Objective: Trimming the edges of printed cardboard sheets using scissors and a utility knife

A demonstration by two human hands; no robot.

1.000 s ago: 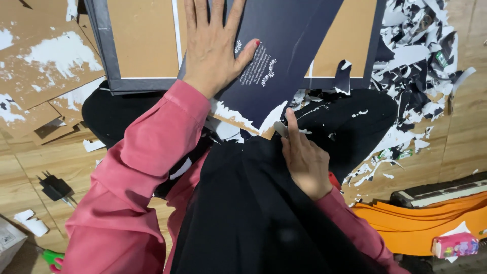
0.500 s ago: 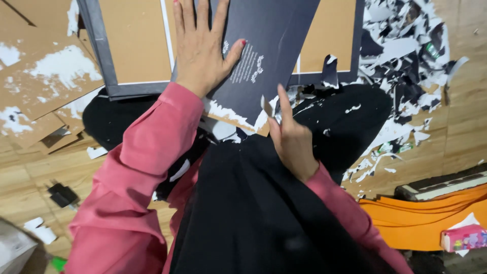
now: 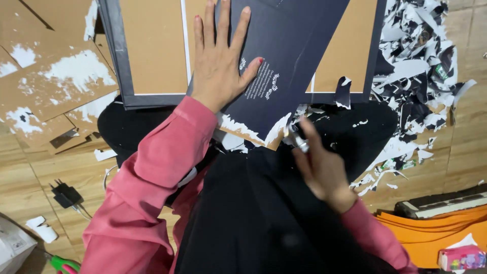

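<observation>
Dark navy sheet (image 3: 284, 61) lies pinned flat under the spread left hand (image 3: 220, 56), on top of the grey-framed cardboard board (image 3: 152, 50). Since a moment ago the right hand (image 3: 322, 167) has slid down and rightward off the sheet's torn lower edge, fingers closed on a small metal tool (image 3: 299, 142). Torn paper scraps (image 3: 421, 66) lie right of the board.

Our left hand (image 3: 219, 61) flat on card sheet (image 3: 284, 66) lying over framed board (image 3: 152, 50); our right hand (image 3: 322, 167) at sheet's torn near edge; paper scraps (image 3: 421, 76) right of board; cardboard pieces (image 3: 45, 86) left.
</observation>
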